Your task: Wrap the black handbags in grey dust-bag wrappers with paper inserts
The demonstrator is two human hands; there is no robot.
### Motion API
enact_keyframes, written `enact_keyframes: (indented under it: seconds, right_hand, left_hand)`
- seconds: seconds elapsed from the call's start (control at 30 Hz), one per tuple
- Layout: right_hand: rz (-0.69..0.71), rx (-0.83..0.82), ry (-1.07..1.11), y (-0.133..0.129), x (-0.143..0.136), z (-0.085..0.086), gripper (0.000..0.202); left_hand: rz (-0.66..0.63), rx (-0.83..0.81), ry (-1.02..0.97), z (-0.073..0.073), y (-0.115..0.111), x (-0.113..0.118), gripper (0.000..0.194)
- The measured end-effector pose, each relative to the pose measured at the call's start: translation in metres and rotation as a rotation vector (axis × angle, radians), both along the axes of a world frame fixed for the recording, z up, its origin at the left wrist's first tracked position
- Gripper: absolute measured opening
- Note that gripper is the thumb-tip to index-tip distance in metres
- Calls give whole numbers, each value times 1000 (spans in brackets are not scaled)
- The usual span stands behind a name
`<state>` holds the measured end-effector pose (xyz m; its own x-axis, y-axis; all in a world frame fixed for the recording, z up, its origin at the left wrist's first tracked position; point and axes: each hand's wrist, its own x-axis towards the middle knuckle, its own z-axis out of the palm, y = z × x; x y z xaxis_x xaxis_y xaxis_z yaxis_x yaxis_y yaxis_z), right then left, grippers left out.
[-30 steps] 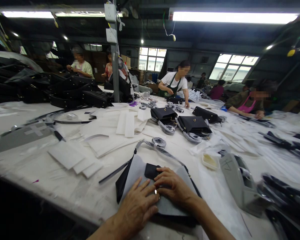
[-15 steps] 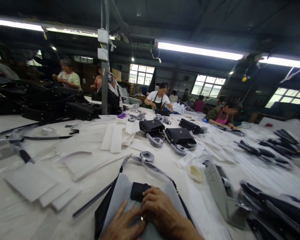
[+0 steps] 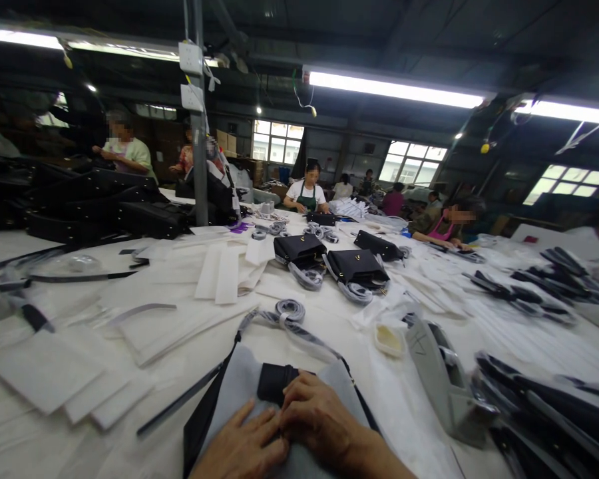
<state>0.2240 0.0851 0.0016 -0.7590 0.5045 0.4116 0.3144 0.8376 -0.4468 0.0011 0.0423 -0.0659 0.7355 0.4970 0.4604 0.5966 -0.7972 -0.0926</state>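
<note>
In front of me lies a black handbag (image 3: 199, 426) with a grey sheet (image 3: 242, 372) over its upper face. A black flap or strap piece (image 3: 272, 382) rests on the sheet. My left hand (image 3: 252, 439) lies on the sheet with its fingers stretched out. Against it, my right hand (image 3: 319, 419) has its fingers bent and pressed together at the lower edge of the black piece. What its fingertips hold is hidden. The bag's wrapped strap (image 3: 290, 311) is coiled beyond the sheet.
A grey tape dispenser (image 3: 442, 382) and a small pale dish (image 3: 389, 340) stand to the right. White sheets (image 3: 44, 372) lie left. Finished-looking black bags (image 3: 357, 266) sit farther back, near a post (image 3: 198, 159). Co-workers (image 3: 307, 193) are at the table's far side.
The view has shifted slightly, so the scene sits a little farther left. A gold glint between my hands no longer shows. Both hands stay on the bag.
</note>
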Motion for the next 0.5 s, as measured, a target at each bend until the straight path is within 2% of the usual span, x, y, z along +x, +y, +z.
enact_keyframes:
  seconds: [0.1, 0.2, 0.27, 0.37, 0.5]
  right_hand:
    - [-20, 31, -72, 3, -3, -6, 3]
    - [-79, 37, -191, -1, -8, -5, 5]
    - [-142, 28, -269, -6, -12, 1, 4]
    - [-229, -5, -323, -15, -17, 15, 1]
    - [-325, -169, -282, -21, -12, 32, 7]
  left_hand:
    - [6, 17, -28, -9, 4, 1, 34]
    - [-21, 6, -54, -9, 3, 0, 36]
    - [-26, -54, -62, 0, -1, 0, 44]
    - [-24, -146, -62, 21, -8, -2, 51]
    - [-35, -136, -65, 43, -13, -6, 64]
